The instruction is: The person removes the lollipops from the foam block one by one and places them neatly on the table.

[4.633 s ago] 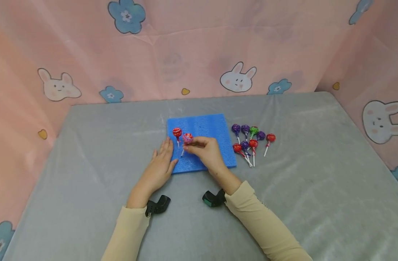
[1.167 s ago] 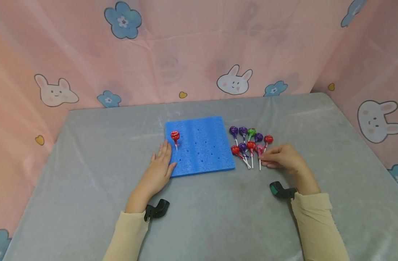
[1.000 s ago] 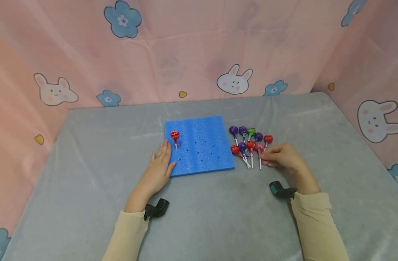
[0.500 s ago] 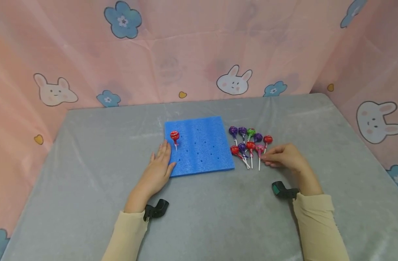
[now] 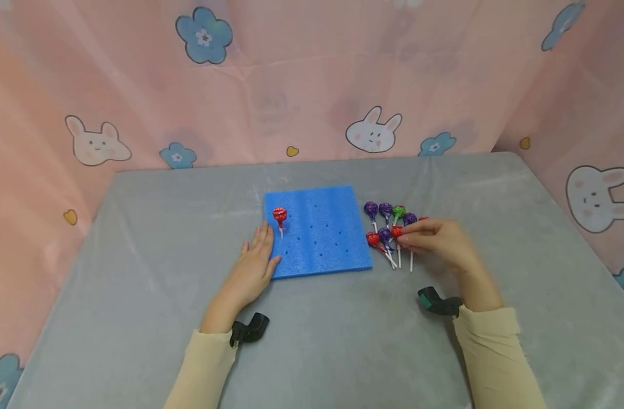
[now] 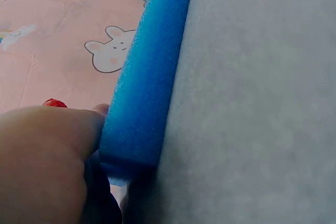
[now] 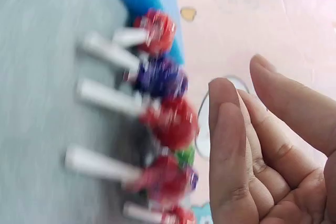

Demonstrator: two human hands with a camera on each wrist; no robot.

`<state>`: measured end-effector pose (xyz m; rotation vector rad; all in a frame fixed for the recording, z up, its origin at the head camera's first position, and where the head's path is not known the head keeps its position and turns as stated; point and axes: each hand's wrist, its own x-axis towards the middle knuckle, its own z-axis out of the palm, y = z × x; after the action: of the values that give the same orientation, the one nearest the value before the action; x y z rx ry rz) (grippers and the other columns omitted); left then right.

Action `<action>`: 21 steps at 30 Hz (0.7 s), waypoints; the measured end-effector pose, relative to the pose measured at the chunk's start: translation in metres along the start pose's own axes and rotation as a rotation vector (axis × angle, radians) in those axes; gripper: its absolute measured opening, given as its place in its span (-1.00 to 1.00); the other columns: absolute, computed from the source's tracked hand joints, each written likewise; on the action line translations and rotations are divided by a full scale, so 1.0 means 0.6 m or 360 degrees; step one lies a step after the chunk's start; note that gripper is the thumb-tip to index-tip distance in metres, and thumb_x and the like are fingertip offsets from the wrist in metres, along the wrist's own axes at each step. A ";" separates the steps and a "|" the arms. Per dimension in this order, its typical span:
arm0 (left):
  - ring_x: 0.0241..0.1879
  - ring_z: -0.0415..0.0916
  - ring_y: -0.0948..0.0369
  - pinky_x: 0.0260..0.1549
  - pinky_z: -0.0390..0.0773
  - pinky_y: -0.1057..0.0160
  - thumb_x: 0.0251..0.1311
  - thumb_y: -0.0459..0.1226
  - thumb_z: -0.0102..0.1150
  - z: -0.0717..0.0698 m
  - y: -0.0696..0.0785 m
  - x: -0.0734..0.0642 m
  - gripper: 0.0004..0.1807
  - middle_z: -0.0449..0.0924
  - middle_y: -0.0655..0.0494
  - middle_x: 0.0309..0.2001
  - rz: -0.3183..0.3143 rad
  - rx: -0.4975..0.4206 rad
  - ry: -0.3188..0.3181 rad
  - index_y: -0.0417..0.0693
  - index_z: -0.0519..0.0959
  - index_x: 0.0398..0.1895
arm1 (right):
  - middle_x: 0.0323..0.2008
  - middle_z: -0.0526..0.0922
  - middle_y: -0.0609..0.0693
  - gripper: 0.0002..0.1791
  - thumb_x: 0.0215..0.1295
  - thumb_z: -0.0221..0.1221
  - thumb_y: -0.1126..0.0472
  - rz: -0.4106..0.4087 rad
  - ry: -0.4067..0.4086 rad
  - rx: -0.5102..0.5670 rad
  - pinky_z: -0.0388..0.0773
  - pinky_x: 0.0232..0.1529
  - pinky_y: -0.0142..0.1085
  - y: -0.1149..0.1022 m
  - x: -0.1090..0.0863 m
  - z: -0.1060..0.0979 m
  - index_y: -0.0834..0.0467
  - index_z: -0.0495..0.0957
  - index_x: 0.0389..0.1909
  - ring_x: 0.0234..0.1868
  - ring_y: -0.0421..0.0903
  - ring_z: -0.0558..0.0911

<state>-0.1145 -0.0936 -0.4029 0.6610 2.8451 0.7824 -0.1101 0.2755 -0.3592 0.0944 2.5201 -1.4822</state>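
My left hand [image 5: 250, 264] rests flat along the left edge of a blue foam board [image 5: 327, 227] dotted with small holes. A red lollipop [image 5: 279, 215] stands upright in the board near those fingers. To the board's right lie several lollipops in two rough rows, among them a green one [image 5: 399, 211], purple ones and red ones. My right hand [image 5: 439, 241] hovers over the front row, covering part of it. In the right wrist view its thumb and fingers are apart with nothing between them, above a red lollipop [image 7: 176, 123] and a pink lollipop [image 7: 167, 179].
A grey cloth covers the table [image 5: 153, 255]. Behind and at the sides hangs a pink curtain [image 5: 291, 85] printed with rabbits and flowers. Each wrist wears a black camera, the left camera [image 5: 250, 329] and the right camera [image 5: 438, 301].
My right hand carried the pink lollipop from the board to the front row's right end and let it go. It has since risen slightly leftward. My left hand stays on the board.
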 end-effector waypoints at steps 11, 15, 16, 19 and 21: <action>0.45 -0.27 -0.03 0.33 -0.20 -0.13 0.46 -0.15 -0.22 -0.001 -0.004 -0.003 -0.33 -0.28 -0.14 0.48 -0.0010 0.0009 -0.0008 -0.31 -0.14 0.45 | -0.36 0.70 -0.13 -0.60 0.21 0.27 0.24 -0.0224 -0.0057 0.0292 0.58 -0.26 -0.40 -0.060 0.028 0.072 0.48 0.54 -0.06 -0.30 -0.24 0.67; 0.45 -0.27 -0.03 0.33 -0.20 -0.11 0.46 -0.15 -0.21 -0.002 -0.005 -0.002 -0.32 -0.29 -0.14 0.48 -0.0012 0.0024 -0.0020 -0.31 -0.15 0.46 | -0.36 0.70 -0.09 -0.63 0.19 0.25 0.36 -0.0289 -0.0117 0.0498 0.59 -0.18 -0.37 -0.082 0.045 0.110 0.56 0.50 -0.08 -0.29 -0.23 0.68; 0.45 -0.27 -0.03 0.33 -0.19 -0.12 0.46 -0.15 -0.21 -0.002 -0.005 -0.002 -0.32 -0.29 -0.14 0.48 -0.0011 0.0025 -0.0022 -0.31 -0.15 0.46 | -0.36 0.70 -0.09 -0.64 0.18 0.25 0.37 -0.0295 -0.0127 0.0518 0.59 -0.18 -0.36 -0.088 0.049 0.119 0.56 0.51 -0.08 -0.30 -0.22 0.68; 0.45 -0.27 -0.02 0.34 -0.19 -0.11 0.46 -0.15 -0.21 -0.002 -0.005 -0.001 -0.32 -0.28 -0.13 0.48 -0.0017 0.0025 -0.0027 -0.30 -0.15 0.46 | -0.34 0.71 0.00 -0.65 0.17 0.25 0.40 -0.0313 -0.0161 0.0553 0.60 -0.18 -0.33 -0.103 0.062 0.147 0.57 0.50 -0.09 -0.30 -0.22 0.68; 0.45 -0.28 -0.01 0.34 -0.20 -0.09 0.46 -0.15 -0.21 -0.002 -0.005 0.000 -0.32 -0.29 -0.12 0.48 -0.0025 0.0020 -0.0035 -0.29 -0.15 0.46 | -0.33 0.71 0.06 -0.67 0.16 0.25 0.42 -0.0309 -0.0177 0.0562 0.60 -0.17 -0.31 -0.113 0.070 0.166 0.56 0.52 -0.10 -0.31 -0.21 0.68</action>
<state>-0.1159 -0.0965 -0.4031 0.6438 2.8343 0.7508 -0.1467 0.1533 -0.3572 -0.1779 2.2090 -1.9378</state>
